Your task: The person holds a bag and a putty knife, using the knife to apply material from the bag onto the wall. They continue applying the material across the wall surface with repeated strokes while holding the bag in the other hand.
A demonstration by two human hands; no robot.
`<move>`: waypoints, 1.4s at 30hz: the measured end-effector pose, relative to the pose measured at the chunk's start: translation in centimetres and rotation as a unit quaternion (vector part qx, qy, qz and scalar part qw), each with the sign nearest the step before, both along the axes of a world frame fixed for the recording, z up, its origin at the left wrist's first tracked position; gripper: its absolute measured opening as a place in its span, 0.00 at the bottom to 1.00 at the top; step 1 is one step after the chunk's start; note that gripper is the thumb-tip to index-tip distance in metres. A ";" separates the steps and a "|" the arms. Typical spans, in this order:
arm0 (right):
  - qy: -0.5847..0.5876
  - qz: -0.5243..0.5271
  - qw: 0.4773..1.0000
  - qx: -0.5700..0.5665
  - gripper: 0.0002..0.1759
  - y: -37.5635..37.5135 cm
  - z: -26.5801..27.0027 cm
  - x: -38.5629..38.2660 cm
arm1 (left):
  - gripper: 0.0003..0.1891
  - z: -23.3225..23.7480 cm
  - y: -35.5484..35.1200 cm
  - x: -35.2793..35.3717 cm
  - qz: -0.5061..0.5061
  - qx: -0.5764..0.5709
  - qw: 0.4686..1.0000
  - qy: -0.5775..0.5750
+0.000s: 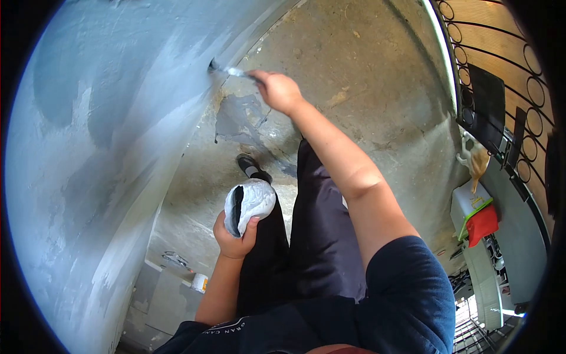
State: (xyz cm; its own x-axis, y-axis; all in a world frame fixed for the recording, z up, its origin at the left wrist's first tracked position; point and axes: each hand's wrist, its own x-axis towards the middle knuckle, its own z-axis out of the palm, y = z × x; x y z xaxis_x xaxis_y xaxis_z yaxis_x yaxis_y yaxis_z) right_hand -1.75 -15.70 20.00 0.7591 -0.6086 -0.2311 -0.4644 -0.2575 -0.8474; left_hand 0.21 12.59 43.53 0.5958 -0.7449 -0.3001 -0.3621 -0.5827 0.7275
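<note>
On wall [88,147], left side: grey coat patchy, paler streaks toward its right edge. Near wall foot: small can [200,282] on ledge. Left hand [233,239] clenched round paint-smeared container [250,203], dark mouth turned toward wall, well apart from brush. Brush [233,72]: bristle tip touching wall at right edge of painted area, long axis running rightward, slightly down, into right hand [282,91], closed on handle. Right hand nearer contact point; container lies below, slightly left of it.
</note>
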 end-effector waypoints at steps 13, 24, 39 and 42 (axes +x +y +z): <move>-0.086 -0.288 0.954 0.018 0.19 2.1 0.0 3.3 | 0.23 0.8 10.1 4.0 0.046 0.009 0.999 -0.024; -0.124 -0.232 0.954 -0.143 0.20 0.0 2.9 0.1 | 0.21 2.0 8.6 2.5 0.048 -0.019 0.997 -0.051; -0.062 -0.081 0.994 0.028 0.19 5.4 4.3 0.4 | 0.20 2.2 5.4 0.5 -0.001 -0.022 0.999 -0.039; -0.103 -0.103 0.986 -0.080 0.21 2.2 2.7 -0.4 | 0.20 2.2 6.3 1.1 -0.024 -0.008 0.998 -0.059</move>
